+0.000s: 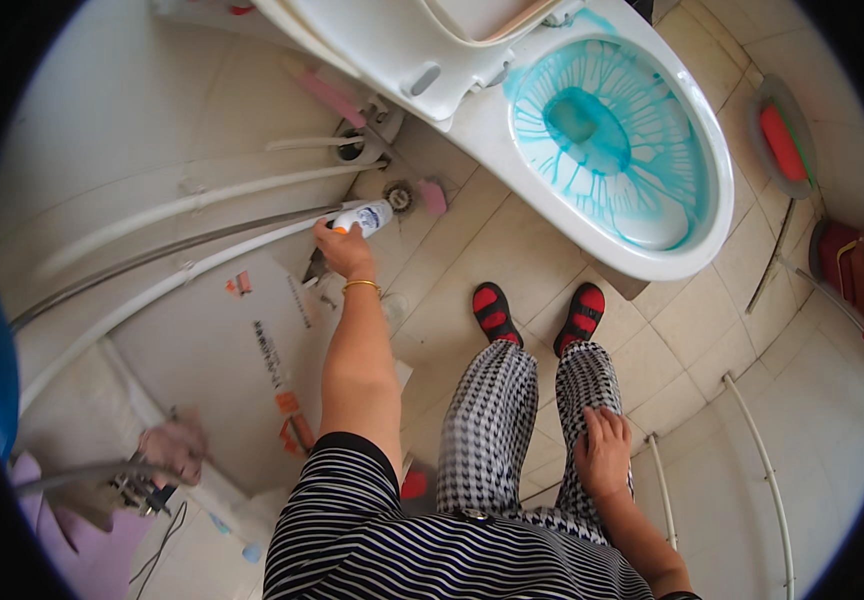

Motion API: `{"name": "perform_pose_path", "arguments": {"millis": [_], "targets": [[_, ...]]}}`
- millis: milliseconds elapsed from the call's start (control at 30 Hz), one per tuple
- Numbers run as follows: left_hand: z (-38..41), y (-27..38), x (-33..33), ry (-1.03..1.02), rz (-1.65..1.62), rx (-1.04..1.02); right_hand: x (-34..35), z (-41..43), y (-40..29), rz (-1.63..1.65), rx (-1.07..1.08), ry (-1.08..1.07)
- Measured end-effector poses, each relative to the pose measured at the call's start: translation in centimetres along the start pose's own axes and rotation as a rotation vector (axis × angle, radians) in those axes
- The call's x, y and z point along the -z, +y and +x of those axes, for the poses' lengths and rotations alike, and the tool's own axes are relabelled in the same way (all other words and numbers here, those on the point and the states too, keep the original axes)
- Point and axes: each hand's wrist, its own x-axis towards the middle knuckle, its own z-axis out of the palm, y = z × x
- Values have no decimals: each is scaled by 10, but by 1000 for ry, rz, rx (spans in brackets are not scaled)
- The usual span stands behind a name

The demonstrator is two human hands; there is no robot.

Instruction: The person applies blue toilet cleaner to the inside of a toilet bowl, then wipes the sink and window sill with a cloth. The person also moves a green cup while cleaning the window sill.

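My left hand [346,251] reaches down to the left and grips a white plastic bottle [372,217] by its orange-and-black capped end. The bottle is tilted, just beside a round drain or brush-like piece [400,196] near the wall. My right hand [603,454] rests on my right leg, over the houndstooth trousers [488,420], and holds nothing. In front of me stands a white toilet [469,139] with its lid and seat raised. Blue-green liquid [589,142] streaks the inside of its bowl and pools at the bottom.
White pipes [132,217] and a grey hose run along the left wall. A pink-ended brush [432,196] leans beside the toilet. Below my left arm is a printed cardboard-like panel [214,367]. At right are a red-and-grey item [783,142] and a dark red bag-like thing [848,262].
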Motion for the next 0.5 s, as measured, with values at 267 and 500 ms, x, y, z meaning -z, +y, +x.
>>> {"name": "perform_pose_path", "arguments": {"millis": [267, 500], "targets": [[57, -11, -91, 59, 97, -189, 1, 31, -24, -136, 10, -91], [90, -20, -128, 47, 44, -146, 1, 41, -24, -142, 49, -130]]}}
